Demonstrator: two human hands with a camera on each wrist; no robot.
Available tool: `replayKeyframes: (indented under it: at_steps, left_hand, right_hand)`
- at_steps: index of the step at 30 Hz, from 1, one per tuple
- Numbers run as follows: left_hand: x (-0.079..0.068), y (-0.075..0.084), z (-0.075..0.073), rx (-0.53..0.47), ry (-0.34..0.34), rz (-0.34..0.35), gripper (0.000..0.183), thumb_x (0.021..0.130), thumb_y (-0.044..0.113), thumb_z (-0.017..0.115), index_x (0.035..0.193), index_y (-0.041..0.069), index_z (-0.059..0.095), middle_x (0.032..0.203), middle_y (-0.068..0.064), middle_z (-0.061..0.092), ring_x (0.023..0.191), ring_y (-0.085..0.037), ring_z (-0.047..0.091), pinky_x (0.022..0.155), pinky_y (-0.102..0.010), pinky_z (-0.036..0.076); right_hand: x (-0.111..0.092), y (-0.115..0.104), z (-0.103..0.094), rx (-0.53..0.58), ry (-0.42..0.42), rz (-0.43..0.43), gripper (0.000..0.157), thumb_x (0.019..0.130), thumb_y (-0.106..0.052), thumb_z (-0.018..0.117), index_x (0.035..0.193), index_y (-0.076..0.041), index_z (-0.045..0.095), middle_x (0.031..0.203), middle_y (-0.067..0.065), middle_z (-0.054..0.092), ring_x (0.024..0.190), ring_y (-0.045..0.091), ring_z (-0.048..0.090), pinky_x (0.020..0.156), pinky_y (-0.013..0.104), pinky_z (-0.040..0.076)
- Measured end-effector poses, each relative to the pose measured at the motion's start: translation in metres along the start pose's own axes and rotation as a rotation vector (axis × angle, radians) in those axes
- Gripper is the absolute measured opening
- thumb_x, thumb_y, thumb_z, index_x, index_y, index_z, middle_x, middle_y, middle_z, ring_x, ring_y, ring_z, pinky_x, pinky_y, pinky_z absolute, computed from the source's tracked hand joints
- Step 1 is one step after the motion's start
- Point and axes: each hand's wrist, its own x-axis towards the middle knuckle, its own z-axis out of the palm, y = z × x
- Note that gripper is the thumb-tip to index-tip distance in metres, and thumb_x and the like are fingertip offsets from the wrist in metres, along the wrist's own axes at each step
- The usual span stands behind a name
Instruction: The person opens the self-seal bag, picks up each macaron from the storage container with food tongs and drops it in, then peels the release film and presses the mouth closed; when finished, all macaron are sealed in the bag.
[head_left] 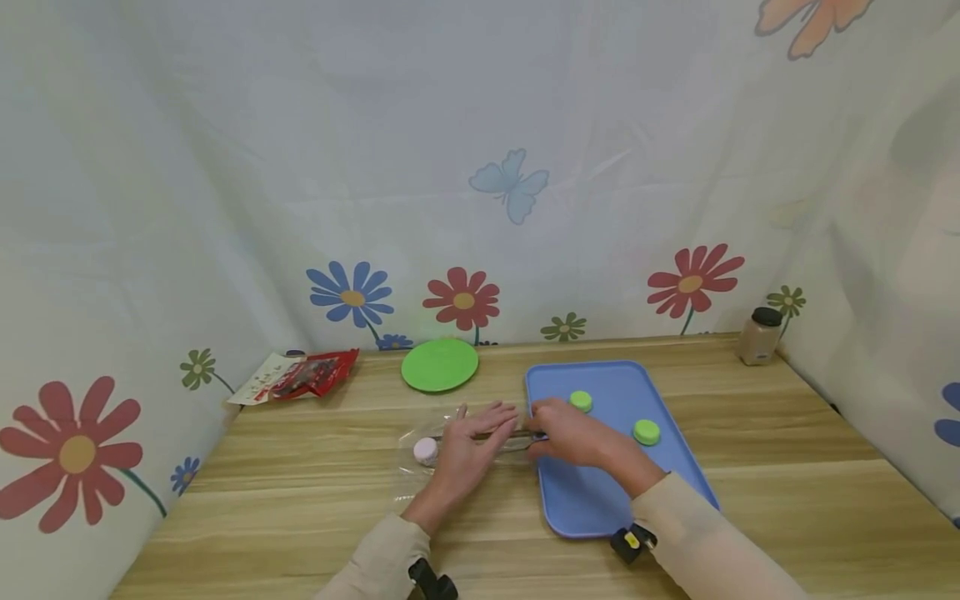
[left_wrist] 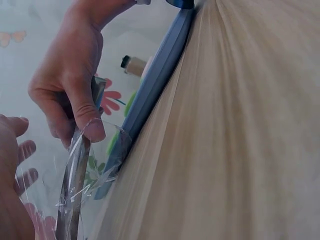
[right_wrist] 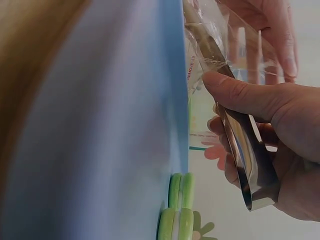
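Observation:
My right hand (head_left: 573, 433) grips the bent end of metal tongs (right_wrist: 245, 150) over the left edge of the blue tray (head_left: 592, 504). The tongs' arms run leftward into a clear plastic bag (head_left: 408, 483), and a pale pink macaron (head_left: 425, 452) sits at their far end, apparently inside the bag. With fingers stretched out, my left hand (head_left: 465, 454) lies over the bag and tongs; whether it presses on them I cannot tell. Two green macarons (head_left: 581, 401) with pale filling rest apart on the tray, one nearer its right edge (head_left: 646, 432).
A flat green plate (head_left: 440, 365) lies at the back of the wooden table (head_left: 285, 500). Red and white snack packaging (head_left: 315, 375) lies at the back left. In the far right corner stands a jar with a black lid (head_left: 759, 337). A flowered curtain (head_left: 420, 167) surrounds the table.

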Motion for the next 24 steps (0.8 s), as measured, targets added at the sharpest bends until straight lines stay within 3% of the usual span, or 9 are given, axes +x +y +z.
replayKeyframes:
  at_steps: [6,12,17,24]
  left_hand:
    - [-0.0005,0.0010,0.0017,-0.009,-0.028,0.029,0.021,0.093,0.020,0.073,0.110,0.009,0.078,0.113,-0.005,0.073,0.118,-0.028,0.064,0.116,-0.065,0.015]
    - [-0.0005,-0.0034,0.0014,0.024,-0.013,-0.034,0.019,0.092,0.020,0.074,0.108,0.011,0.079,0.113,-0.004,0.073,0.117,-0.025,0.064,0.117,-0.063,0.015]
    - [0.0009,-0.0060,0.0001,0.034,-0.006,-0.041,0.020,0.092,0.020,0.074,0.108,0.010,0.079,0.114,-0.004,0.073,0.118,-0.028,0.064,0.117,-0.063,0.014]
    - [0.0000,-0.0039,-0.0012,0.030,-0.006,-0.030,0.021,0.092,0.020,0.075,0.109,0.007,0.078,0.116,-0.005,0.072,0.118,-0.031,0.064,0.116,-0.065,0.015]
  right_hand:
    - [0.0002,-0.0020,0.0008,0.012,0.018,-0.002,0.024,0.087,-0.017,0.079,0.104,0.000,0.076,0.078,0.000,0.055,0.069,0.009,0.047,0.058,0.024,0.042]
    - [0.0010,-0.0021,0.0006,0.036,0.041,-0.021,0.020,0.087,-0.017,0.079,0.098,-0.002,0.075,0.082,0.003,0.058,0.073,0.013,0.050,0.061,0.026,0.043]
    - [0.0022,-0.0016,0.0005,0.047,0.049,-0.030,0.018,0.087,-0.017,0.080,0.096,-0.002,0.075,0.088,0.005,0.063,0.081,0.021,0.058,0.066,0.029,0.047]
    - [0.0009,-0.0012,-0.0010,-0.001,0.026,-0.002,0.021,0.087,-0.017,0.080,0.099,0.000,0.076,0.085,0.004,0.061,0.075,0.013,0.053,0.064,0.027,0.047]
